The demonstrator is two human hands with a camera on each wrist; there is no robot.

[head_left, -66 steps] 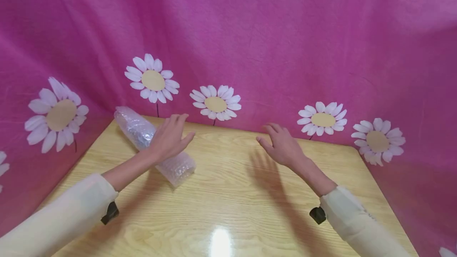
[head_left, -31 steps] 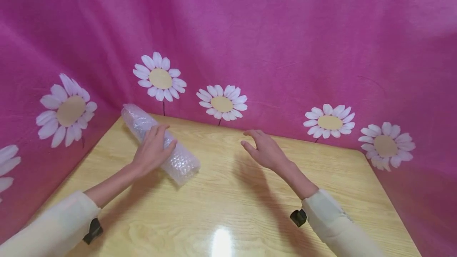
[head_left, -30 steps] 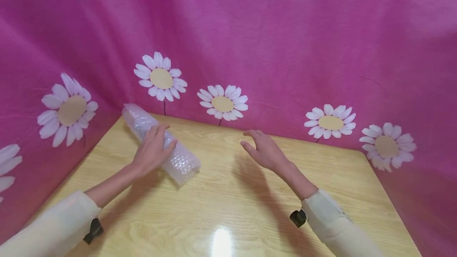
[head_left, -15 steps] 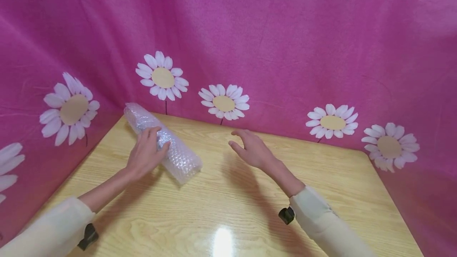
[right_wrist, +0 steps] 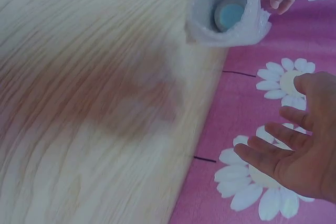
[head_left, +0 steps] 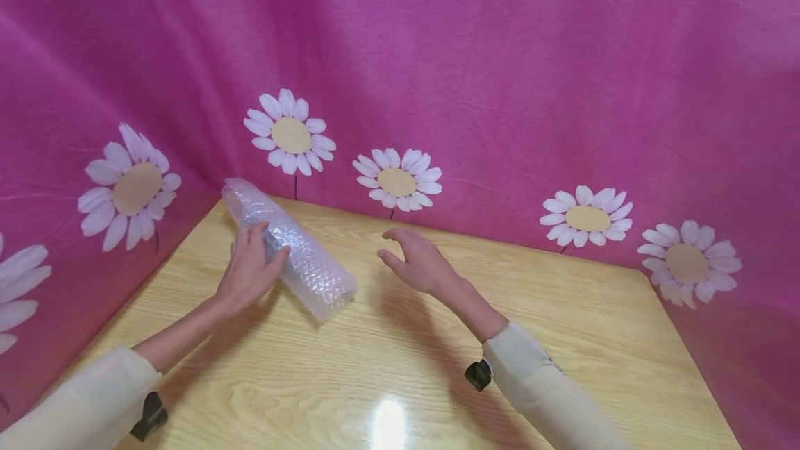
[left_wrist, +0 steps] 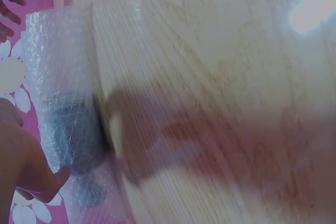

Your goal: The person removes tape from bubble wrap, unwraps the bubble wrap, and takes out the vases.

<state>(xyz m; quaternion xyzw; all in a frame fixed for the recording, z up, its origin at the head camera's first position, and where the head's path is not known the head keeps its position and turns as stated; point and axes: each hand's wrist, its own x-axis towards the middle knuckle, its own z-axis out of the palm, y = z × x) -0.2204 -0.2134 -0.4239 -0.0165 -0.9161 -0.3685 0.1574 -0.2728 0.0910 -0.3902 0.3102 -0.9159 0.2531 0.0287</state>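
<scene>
A roll of bubble wrap (head_left: 320,278) lies slantwise on the table at the back left. Through its layers a blue-grey object (left_wrist: 73,135) with a narrower end shows in the left wrist view. The roll's near end gapes in the right wrist view, and a round, pale blue end (right_wrist: 231,15) is visible deep inside. My left hand (head_left: 246,271) hovers at the roll's left side, fingers relaxed and thumb spread, its fingertips overlapping the wrap in the head view. Right of the roll, my right hand (head_left: 421,264) is held above the table with loosely bent fingers and nothing in it.
The light wood-grain table (head_left: 350,380) runs back to a magenta cloth (head_left: 475,75) printed with white daisies, which hangs behind it and along both sides. A bright light reflection (head_left: 389,422) shows near the table's front. Each sleeve cuff carries a small black device (head_left: 478,375).
My right hand has moved left, closer to the roll. My left hand has drawn back left and toward me across the roll. The bubble wrap stays in place while the head view shifts slightly.
</scene>
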